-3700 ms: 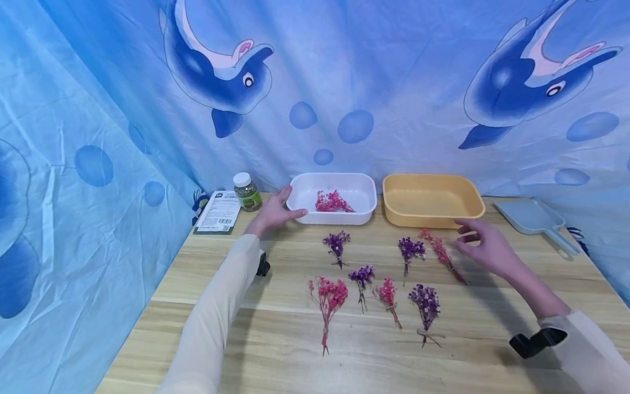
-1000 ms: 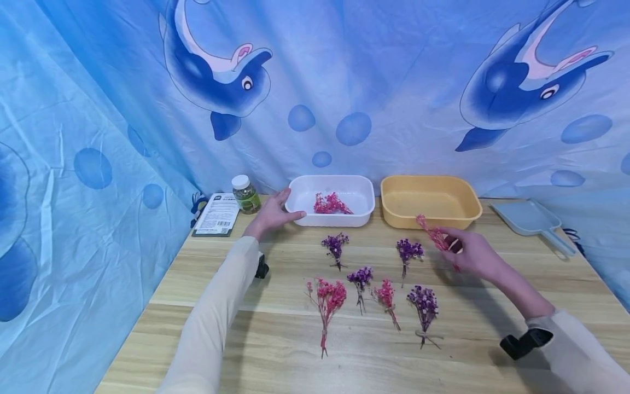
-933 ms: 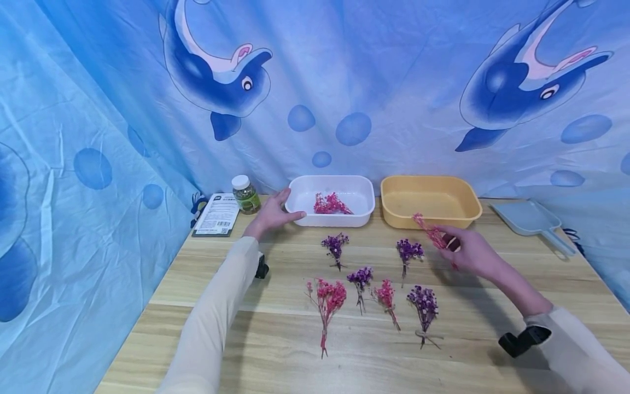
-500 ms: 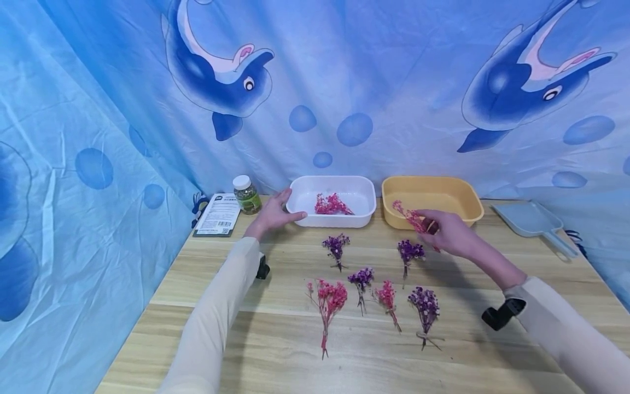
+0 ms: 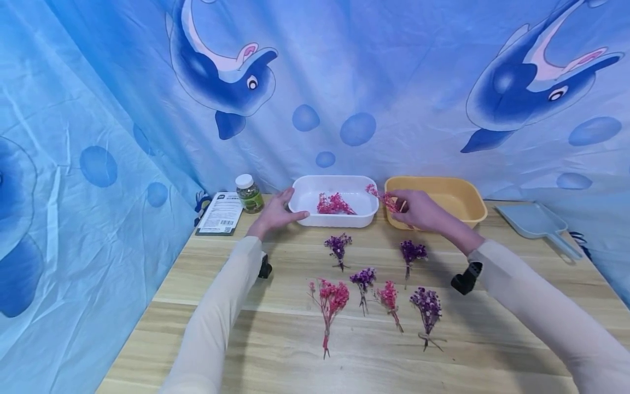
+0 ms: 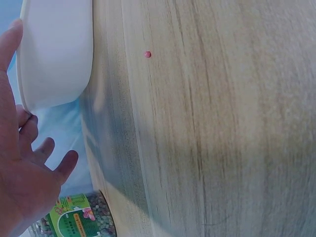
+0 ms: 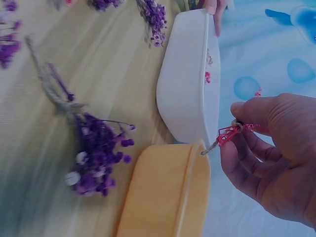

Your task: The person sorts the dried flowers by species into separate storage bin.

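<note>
Pinching a pink sprig [image 5: 389, 203], R hand's [image 5: 418, 210] fingers are over the yellow tray's [image 5: 471, 198] L end, approx. Sprig's long axis slants L & away, blossoms twd white tray's [image 5: 339, 220] R rim; height unclear. L hand [image 5: 276, 212], fingers spread, touches that tray's opp. end.

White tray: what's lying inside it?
Pink flowers lie inside the white tray, toward its near side. The near wall hides the floor just behind it, and the held pink bunch, in the right hand, covers a little of the right end; I can't tell what's there.
</note>
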`<act>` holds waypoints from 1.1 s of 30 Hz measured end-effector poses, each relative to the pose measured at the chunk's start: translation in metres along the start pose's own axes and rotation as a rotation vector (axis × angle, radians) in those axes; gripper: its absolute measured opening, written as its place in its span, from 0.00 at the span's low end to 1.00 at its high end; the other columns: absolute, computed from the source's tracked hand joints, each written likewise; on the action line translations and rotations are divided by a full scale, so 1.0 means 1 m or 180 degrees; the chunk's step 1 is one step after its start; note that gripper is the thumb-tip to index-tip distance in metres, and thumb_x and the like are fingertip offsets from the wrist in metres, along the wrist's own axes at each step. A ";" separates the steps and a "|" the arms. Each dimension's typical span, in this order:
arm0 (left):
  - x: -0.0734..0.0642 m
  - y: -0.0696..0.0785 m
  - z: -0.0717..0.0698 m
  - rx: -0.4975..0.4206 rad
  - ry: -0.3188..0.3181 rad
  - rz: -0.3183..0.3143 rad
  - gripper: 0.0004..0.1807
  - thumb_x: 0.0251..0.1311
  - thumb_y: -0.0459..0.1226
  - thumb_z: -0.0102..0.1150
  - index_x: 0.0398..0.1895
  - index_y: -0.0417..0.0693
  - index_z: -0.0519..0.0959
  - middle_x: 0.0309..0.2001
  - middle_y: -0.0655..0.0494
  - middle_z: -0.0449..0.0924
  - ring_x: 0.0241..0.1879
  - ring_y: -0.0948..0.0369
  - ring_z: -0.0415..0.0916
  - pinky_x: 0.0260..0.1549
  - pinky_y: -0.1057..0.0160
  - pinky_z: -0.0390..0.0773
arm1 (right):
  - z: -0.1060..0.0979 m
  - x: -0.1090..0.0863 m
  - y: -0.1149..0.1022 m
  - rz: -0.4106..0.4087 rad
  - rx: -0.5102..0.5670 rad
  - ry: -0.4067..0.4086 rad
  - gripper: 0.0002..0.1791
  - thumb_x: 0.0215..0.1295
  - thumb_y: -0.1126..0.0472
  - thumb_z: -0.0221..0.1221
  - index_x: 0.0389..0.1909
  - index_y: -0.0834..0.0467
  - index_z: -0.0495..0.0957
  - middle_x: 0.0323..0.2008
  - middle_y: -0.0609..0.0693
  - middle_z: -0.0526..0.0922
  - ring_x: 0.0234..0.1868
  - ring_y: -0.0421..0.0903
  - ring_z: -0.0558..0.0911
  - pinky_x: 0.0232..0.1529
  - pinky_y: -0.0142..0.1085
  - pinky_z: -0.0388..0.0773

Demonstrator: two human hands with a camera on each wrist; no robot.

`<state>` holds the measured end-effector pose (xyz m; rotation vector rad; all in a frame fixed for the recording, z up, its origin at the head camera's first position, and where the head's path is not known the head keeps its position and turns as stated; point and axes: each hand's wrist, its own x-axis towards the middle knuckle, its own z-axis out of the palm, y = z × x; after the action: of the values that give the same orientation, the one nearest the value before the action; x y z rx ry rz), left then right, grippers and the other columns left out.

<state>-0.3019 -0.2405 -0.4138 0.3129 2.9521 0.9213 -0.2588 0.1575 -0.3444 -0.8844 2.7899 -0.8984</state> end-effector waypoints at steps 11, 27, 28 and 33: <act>-0.002 0.003 -0.003 0.0040 0.0010 0.0006 0.58 0.54 0.61 0.68 0.79 0.43 0.51 0.79 0.45 0.47 0.76 0.43 0.43 0.72 0.40 0.46 | 0.011 0.055 -0.010 -0.0192 -0.0529 -0.0087 0.32 0.63 0.68 0.65 0.67 0.72 0.67 0.39 0.61 0.83 0.30 0.49 0.80 0.35 0.45 0.81; -0.002 0.000 -0.003 -0.0023 0.0018 0.0008 0.59 0.53 0.61 0.69 0.79 0.43 0.51 0.79 0.44 0.47 0.76 0.43 0.43 0.71 0.40 0.47 | 0.035 0.114 -0.022 -0.0219 -0.1084 -0.0260 0.31 0.64 0.68 0.63 0.68 0.67 0.69 0.45 0.59 0.82 0.44 0.55 0.80 0.47 0.46 0.80; -0.002 0.000 -0.002 -0.0016 0.0016 0.0016 0.59 0.53 0.62 0.69 0.79 0.43 0.51 0.79 0.44 0.47 0.76 0.44 0.43 0.72 0.40 0.47 | 0.037 0.117 -0.022 -0.0186 -0.1102 -0.0277 0.31 0.64 0.67 0.63 0.68 0.66 0.69 0.48 0.60 0.82 0.47 0.56 0.79 0.50 0.47 0.79; -0.001 0.002 -0.001 0.0016 0.0002 0.0028 0.59 0.53 0.63 0.68 0.79 0.42 0.51 0.79 0.45 0.47 0.76 0.44 0.44 0.72 0.41 0.47 | 0.041 0.126 -0.021 0.0001 -0.1144 -0.0358 0.31 0.65 0.67 0.64 0.69 0.66 0.69 0.58 0.64 0.78 0.57 0.60 0.76 0.59 0.50 0.75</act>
<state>-0.3007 -0.2400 -0.4120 0.3263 2.9566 0.9150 -0.3429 0.0537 -0.3547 -0.9412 2.8968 -0.3348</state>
